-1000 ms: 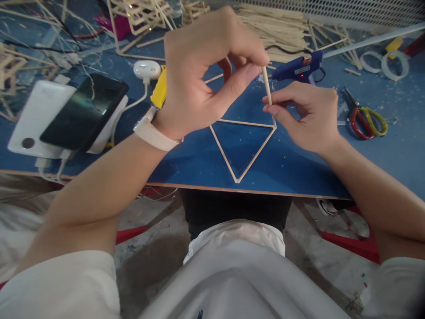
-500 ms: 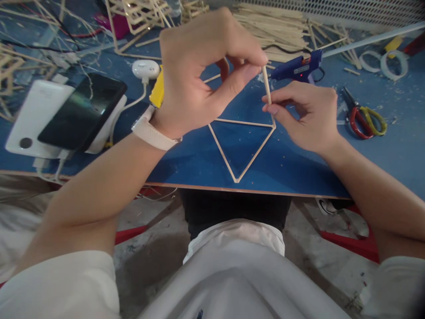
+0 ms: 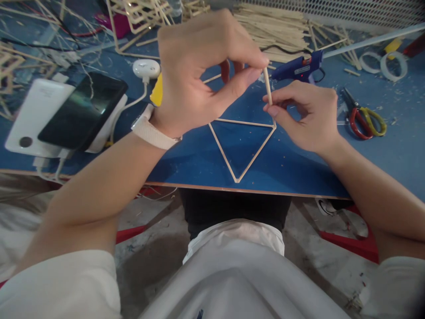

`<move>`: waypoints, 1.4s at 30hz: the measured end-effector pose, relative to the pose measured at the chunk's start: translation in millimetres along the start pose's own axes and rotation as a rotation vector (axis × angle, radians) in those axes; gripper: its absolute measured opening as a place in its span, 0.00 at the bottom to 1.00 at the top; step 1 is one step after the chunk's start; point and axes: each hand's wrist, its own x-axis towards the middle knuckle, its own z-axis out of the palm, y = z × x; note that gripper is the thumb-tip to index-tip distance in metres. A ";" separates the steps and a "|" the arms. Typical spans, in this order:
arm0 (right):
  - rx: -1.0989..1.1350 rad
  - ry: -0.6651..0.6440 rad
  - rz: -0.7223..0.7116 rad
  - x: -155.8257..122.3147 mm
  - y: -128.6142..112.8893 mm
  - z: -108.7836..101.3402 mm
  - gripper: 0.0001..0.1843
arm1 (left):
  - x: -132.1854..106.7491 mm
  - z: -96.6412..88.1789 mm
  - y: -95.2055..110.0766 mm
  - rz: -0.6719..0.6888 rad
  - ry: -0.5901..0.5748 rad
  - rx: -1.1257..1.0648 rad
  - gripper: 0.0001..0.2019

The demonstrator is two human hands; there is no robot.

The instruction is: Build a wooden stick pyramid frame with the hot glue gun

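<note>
A triangle of thin wooden sticks [image 3: 241,150] lies flat on the blue table [image 3: 332,168]. From its right corner an upright wooden stick [image 3: 268,87] rises. My left hand [image 3: 202,71] pinches the top of that stick between thumb and fingertips. My right hand [image 3: 307,115] pinches the same stick lower down, just above the triangle's corner. Both hands are closed on the stick.
A blue glue gun [image 3: 299,68] lies just behind my hands. Red and yellow scissors [image 3: 363,117] and tape rolls [image 3: 385,64] sit at the right. A phone on a white power bank [image 3: 66,115] lies at the left. Stick piles [image 3: 279,29] and stick frames [image 3: 139,17] fill the back.
Almost nothing has moved. My left hand has shifted very slightly, still pinching the stick's top; my right hand keeps its hold lower down.
</note>
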 end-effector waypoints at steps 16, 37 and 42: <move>-0.129 -0.596 -0.724 -19.4 -44.2 21.8 0.08 | 4.4 -7.6 11.0 -0.041 -0.034 0.039 0.11; -0.083 -0.600 -0.663 -22.5 -40.5 23.0 0.08 | 2.7 -8.7 0.1 0.006 -0.070 -0.004 0.16; -0.091 -0.594 -0.667 -20.8 -42.6 22.1 0.09 | 5.1 -8.2 2.4 0.006 -0.048 -0.003 0.15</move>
